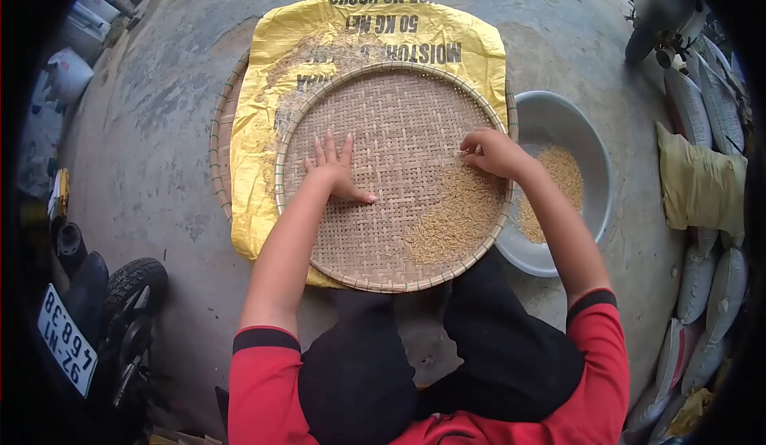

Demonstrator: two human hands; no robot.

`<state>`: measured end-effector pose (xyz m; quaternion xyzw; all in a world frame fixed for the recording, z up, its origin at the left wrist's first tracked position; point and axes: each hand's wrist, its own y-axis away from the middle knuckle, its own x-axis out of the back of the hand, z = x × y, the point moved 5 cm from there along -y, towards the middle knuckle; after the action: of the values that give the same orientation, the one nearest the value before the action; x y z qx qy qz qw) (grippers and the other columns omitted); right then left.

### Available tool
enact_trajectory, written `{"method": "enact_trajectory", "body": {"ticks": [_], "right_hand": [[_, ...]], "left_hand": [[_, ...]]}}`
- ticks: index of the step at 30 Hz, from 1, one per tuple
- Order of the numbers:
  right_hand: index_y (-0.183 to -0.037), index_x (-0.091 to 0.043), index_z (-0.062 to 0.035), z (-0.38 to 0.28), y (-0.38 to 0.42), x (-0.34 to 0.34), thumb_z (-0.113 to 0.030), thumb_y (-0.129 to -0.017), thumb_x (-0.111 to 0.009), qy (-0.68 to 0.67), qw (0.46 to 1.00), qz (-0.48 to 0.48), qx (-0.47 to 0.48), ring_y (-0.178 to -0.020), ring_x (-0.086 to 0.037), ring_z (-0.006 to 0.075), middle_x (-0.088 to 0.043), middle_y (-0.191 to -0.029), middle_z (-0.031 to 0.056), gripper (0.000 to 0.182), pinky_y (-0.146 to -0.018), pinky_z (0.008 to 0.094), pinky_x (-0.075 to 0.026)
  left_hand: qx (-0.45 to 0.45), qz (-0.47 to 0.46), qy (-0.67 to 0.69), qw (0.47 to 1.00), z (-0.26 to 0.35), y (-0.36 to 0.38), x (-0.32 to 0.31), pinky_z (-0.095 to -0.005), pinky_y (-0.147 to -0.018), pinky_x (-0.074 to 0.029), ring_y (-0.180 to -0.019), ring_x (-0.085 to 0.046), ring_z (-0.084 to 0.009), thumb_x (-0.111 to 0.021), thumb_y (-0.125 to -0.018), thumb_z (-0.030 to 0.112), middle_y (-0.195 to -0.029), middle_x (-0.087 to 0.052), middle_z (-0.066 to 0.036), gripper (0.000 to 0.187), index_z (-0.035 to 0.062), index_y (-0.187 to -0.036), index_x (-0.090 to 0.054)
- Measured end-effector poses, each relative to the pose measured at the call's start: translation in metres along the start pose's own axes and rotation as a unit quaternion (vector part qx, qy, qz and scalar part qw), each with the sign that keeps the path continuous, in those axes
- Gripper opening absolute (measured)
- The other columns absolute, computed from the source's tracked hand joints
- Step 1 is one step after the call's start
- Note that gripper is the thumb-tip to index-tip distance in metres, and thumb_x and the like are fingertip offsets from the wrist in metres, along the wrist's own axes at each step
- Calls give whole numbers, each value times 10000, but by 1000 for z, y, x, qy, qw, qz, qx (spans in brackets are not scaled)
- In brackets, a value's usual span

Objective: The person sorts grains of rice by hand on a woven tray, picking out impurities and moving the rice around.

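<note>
A round, shallow woven bamboo winnowing tray (383, 138) rests in front of me, its near rim over my knees. Unhusked rice grains (456, 218) lie in a curved patch along its right side. My left hand (338, 172) is open on the left part of the weave, fingers spread and thumb stretched to the right. At the top of the grain patch, near the right rim, my right hand (496, 155) is closed, thumb and fingertips brought together. Whatever is between those fingertips is too small to make out.
Under the tray lies a yellow printed sack (471, 42) with scattered grain and husks, over another woven tray (226, 130). A metal basin (586, 138) with rice stands at right. Filled sacks (692, 110) line the far right. A motorbike wheel (140, 285) is at left.
</note>
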<state>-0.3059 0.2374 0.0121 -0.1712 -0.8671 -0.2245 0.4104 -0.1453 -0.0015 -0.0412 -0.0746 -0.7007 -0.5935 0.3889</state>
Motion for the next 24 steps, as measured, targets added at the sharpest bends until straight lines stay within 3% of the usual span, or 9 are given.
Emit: {"method": "enact_trajectory", "body": {"ticks": [7, 20, 24], "right_hand": [[-872, -621, -32, 0, -2, -5, -127, -756, -663, 13, 998, -18, -64, -836, -595, 304, -627, -859, 134, 156, -757, 386, -468], [-861, -579, -40, -4, 10, -6, -117, -797, -591, 107, 994, 35, -4, -840, -586, 328, -591, -881, 133, 101, -747, 411, -463], [-875, -568, -38, -7, 36, 21, -115, -820, -581, 64, 989, 134, 18, -810, -587, 304, -575, -890, 124, 96, -715, 395, -465]], "left_hand": [[-2, 6, -6, 1000, 0, 5, 2, -590, -1071, -40, -1346, 206, -405, -690, -469, 775, -1458, 227, -234, 1444, 159, -1420, 205], [-4, 7, 8, 1000, -2, 0, -1, -599, -1063, 0, -1336, 242, -396, -706, -458, 761, -1457, 247, -217, 1452, 184, -1415, 221], [-7, 10, 11, 1000, -2, 0, -2, -603, -1061, 0, -1333, 247, -399, -707, -468, 755, -1457, 252, -212, 1445, 186, -1414, 224]]}}
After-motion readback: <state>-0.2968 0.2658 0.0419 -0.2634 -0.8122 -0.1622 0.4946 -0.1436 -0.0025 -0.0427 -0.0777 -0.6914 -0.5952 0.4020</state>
